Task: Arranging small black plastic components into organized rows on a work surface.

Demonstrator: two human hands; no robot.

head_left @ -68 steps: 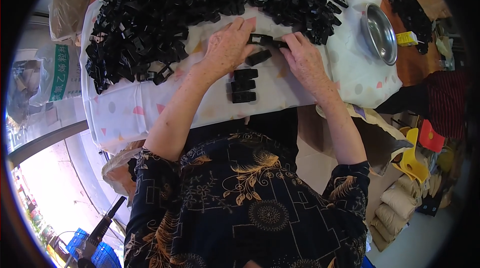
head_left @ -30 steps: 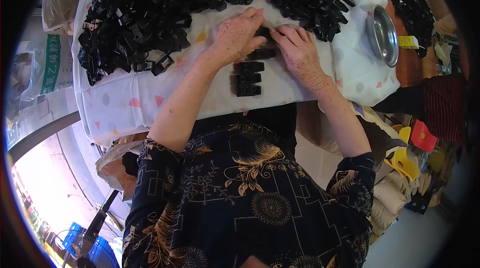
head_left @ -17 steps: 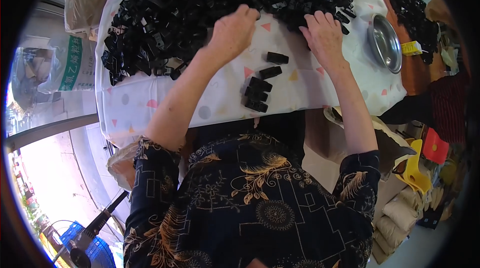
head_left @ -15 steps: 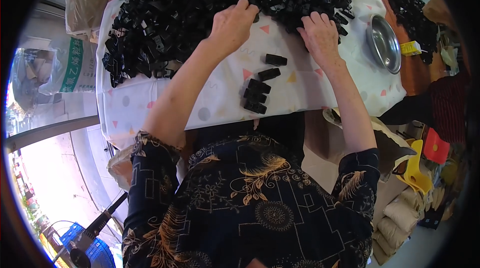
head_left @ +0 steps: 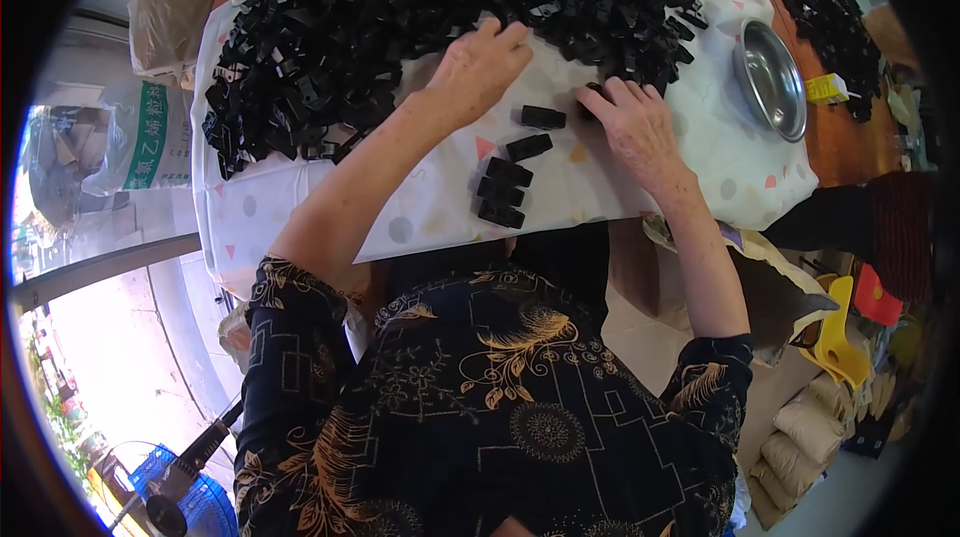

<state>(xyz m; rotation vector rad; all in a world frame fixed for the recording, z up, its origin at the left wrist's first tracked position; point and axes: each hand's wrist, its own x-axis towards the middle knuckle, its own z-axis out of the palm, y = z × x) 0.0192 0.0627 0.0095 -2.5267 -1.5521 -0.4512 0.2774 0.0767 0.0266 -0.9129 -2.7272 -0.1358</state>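
A large heap of small black plastic parts (head_left: 330, 27) covers the far side of the table. My left hand (head_left: 478, 69) is at the heap's near edge with its fingers bent inward; whatever they hold, if anything, is hidden. To its right, my right hand (head_left: 636, 127) is closed, pinching a black plastic part (head_left: 594, 95) between thumb and fingers just above the cloth. Between my forearms, several black block-shaped parts (head_left: 530, 146) lie in a loose column running toward the table's near edge.
The table wears a white patterned cloth (head_left: 400, 229). A steel bowl (head_left: 771, 82) stands at its right side, near a small yellow box (head_left: 826, 90). Farther right are another black heap (head_left: 815, 12) and a person's striped dark clothing (head_left: 900, 237). A fan (head_left: 175, 487) stands lower left.
My right hand has drawn back from the heap toward me, and a black part now shows in its fingers. My left hand has shifted slightly right and nearer.
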